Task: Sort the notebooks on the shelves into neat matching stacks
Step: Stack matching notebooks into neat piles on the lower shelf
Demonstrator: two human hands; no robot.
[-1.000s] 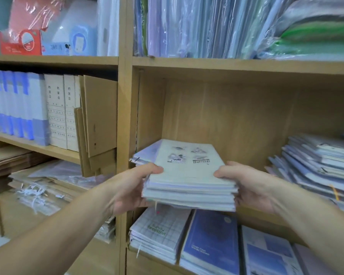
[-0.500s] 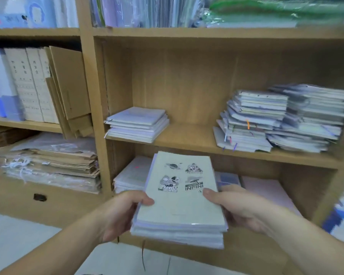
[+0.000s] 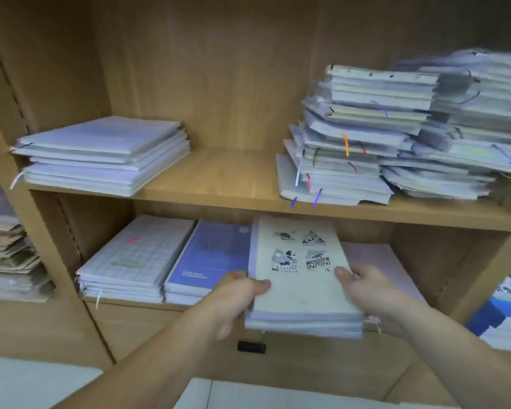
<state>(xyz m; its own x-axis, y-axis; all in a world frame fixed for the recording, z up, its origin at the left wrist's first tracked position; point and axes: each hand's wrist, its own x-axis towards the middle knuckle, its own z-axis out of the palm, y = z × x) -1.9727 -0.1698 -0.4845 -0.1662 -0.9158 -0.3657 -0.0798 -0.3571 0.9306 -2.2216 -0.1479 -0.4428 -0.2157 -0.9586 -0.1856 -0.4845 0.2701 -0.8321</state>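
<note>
Held stack: a stack of notebooks (image 3: pixel 303 290) with a pale cover on top, printed with four black space drawings and the words "UNIVERS INFINI"; it sits at the mouth of the lower shelf (image 3: pixel 443 278), between the blue-covered stack and a pink notebook.
Left hand (image 3: pixel 236 299): grips the stack's left edge, thumb lying on the top cover, fingers curled underneath.
Right hand (image 3: pixel 369 287): grips the right edge, thumb on the cover, the other fingers hidden below the stack.
Contact below: whether the stack rests on anything cannot be told.
Lower shelf, left: a stack with grid-pattern covers (image 3: pixel 133 258), and just beside it a blue-covered stack (image 3: pixel 207 255).
Lower shelf, right: a pink notebook (image 3: pixel 375 258) lying flat, partly covered by the held stack.
Upper shelf (image 3: pixel 219 178), left: a fairly tidy stack of pale lilac notebooks (image 3: pixel 101 152).
Upper shelf, right: two tall, untidy piles (image 3: pixel 351 137) (image 3: pixel 469 122) touching each other, with coloured ribbon markers hanging out.
Far left: a pile of brown cardboard (image 3: pixel 9 255) in the next compartment.
</note>
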